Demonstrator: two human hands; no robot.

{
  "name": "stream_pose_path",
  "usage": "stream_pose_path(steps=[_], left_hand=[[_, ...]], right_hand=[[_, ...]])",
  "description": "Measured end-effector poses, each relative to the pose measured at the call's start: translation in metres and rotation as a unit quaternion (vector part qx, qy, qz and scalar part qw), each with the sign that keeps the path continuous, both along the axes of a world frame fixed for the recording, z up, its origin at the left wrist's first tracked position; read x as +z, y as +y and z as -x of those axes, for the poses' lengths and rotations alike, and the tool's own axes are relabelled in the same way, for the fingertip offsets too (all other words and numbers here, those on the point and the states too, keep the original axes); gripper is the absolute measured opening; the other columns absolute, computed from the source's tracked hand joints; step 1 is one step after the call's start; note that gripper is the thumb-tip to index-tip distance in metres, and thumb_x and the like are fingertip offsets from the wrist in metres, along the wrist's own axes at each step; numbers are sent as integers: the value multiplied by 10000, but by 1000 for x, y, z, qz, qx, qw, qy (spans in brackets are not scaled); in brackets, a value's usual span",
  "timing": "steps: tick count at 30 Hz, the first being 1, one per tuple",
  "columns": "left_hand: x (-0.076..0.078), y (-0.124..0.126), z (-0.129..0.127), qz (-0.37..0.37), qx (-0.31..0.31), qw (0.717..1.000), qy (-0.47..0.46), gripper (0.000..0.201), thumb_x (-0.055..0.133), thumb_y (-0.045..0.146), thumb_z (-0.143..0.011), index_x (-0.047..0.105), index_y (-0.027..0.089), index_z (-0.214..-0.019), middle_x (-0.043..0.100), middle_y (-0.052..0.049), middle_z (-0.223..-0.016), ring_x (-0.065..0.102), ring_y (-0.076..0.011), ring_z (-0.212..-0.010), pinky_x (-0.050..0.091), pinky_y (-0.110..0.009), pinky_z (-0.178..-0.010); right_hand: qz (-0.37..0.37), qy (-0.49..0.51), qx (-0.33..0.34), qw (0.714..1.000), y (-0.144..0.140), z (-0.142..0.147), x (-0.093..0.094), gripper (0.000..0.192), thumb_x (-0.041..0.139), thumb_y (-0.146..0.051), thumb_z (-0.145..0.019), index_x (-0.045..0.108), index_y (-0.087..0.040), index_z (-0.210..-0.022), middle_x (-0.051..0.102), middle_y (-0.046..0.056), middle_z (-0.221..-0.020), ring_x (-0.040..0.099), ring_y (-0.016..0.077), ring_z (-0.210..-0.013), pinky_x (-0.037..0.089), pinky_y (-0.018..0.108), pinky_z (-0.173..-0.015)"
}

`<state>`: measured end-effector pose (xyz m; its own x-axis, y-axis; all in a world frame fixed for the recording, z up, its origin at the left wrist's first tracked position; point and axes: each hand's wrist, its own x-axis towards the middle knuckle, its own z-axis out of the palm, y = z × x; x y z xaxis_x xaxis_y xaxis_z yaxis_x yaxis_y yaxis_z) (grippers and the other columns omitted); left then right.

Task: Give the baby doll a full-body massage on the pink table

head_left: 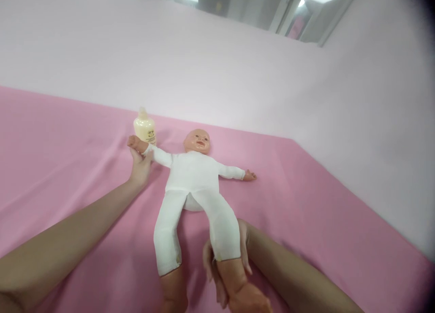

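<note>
While the baby doll (192,177) lies flat on the pink sheet (306,204), the left hand (139,166) pinches its wrist and the right hand (226,267) wraps one shin. A lotion bottle (144,128) stands just beside. Stretching limbs, I think; gentle pulls suit.

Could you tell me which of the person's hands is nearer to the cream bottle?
Left. The left hand holds the doll's wrist just below the cream bottle; the right hand grips the doll's leg, far off.

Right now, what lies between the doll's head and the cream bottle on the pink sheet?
In the head view, the doll's outstretched sleeved arm crosses that stretch, gripped at the wrist by the left hand just below the bottle; otherwise only pink sheet.
</note>
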<state>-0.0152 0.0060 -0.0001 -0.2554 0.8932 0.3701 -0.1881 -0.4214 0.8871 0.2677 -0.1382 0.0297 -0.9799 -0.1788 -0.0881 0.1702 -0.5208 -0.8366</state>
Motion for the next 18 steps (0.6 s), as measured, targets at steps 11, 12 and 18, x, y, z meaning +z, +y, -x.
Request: stream_pose_path(steps=[11,12,18], left_hand=[[11,-38,-28,-192,-113,895,386,442,552,366,-931,532,269,-1362,564,-90,-1400,458,-271,-1357,290,-507,-1186],[13,-38,-28,-200,-125,885,402,409,551,354,-931,567,282,-1333,577,-76,-1393,454,-270,-1362,286,-507,-1187],[16,-37,-29,-205,-126,859,451,384,498,307,-953,580,295,-1328,567,-53,-1417,400,-272,-1403,272,-524,-1176]], right_hand=[[152,154,-287,933,4,-1,-22,571,672,-663,-715,541,-169,-969,623,-8,-727,559,126,-648,519,348,-758],[162,120,-355,913,4,2,-18,523,633,-629,-768,544,-159,-981,600,-10,-741,542,118,-655,511,333,-747],[158,12,-461,873,-1,10,1,501,657,-550,-781,565,-114,-1011,544,3,-768,536,120,-694,498,296,-685]])
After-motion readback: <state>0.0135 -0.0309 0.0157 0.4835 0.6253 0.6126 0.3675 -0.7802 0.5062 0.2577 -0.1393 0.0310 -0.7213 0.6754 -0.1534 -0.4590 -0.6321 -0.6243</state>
